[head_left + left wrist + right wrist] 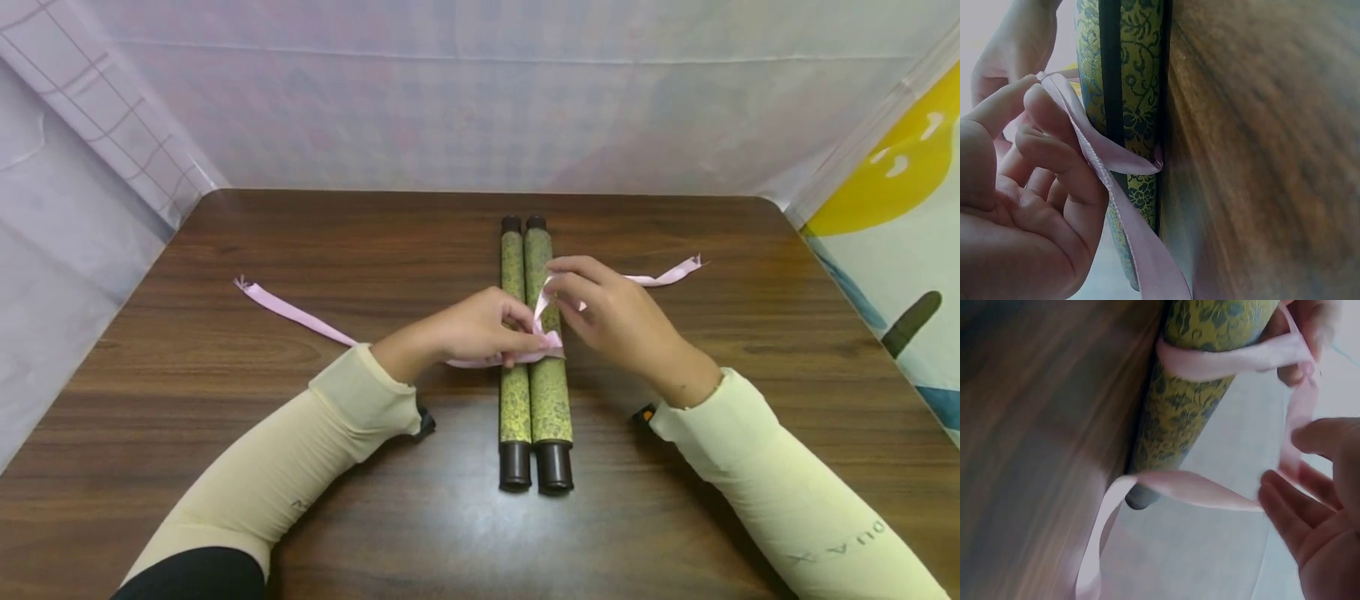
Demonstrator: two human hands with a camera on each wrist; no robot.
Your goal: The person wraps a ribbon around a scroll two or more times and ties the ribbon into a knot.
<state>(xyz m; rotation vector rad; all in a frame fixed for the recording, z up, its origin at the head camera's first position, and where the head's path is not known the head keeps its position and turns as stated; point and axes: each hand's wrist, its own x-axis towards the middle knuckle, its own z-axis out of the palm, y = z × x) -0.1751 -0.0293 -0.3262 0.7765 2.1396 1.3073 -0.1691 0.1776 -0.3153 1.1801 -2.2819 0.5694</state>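
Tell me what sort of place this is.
Probably a small indoor work corner, perhaps curtained off: a wood-grain table, a pale sheet behind it, and a printed sheet with a yellow shape on the right.

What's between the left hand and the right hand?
Pink ribbon, stretching from the left hand to the right hand; it shows in the head and right wrist views.

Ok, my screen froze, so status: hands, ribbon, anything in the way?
Left hand pinching pink ribbon. Right hand pinching it too. Ribbon round both rolls. Possible snag: ribbon ends trailing on the table, either side.
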